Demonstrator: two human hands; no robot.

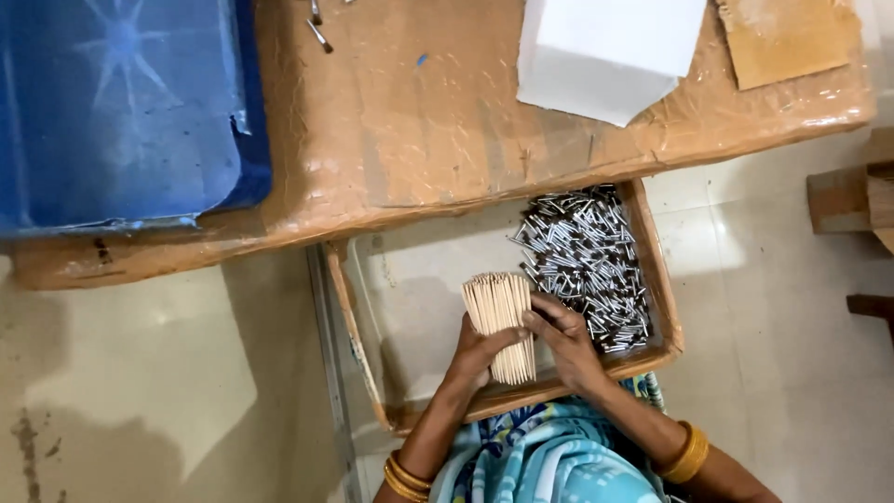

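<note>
Pale wooden sticks, thin and straight, form a tight bundle (503, 324) gripped between both hands over a shallow wooden tray. The left hand (477, 352) wraps the bundle's lower left side, fingers curled closed around it; the right hand (564, 343) presses against its right side, fingers laid flat across the sticks near the middle. The bundle's long axis runs almost straight away from the person, its cut ends fanned slightly at the far end and its near end resting close to the tray's front edge. Both hands are in contact with it, so neither is nearer. Gold bangles circle each wrist, and a blue and white patterned garment shows below. Just to the right of the right hand, touching its fingers' far side, lies a loose heap of short shiny metal pins (585, 263), jumbled in every direction and filling the tray's right half. The tray (358, 307) has a pale smooth floor, bare on its left half, and thin brown walls. Its far end slides beneath a worktop (410, 121) wrapped in glossy, wrinkled brown tape. On that worktop lie a blue sheet (121, 102) at left and a white folded paper (605, 51) at right. Cream floor tiles surround everything.
</note>
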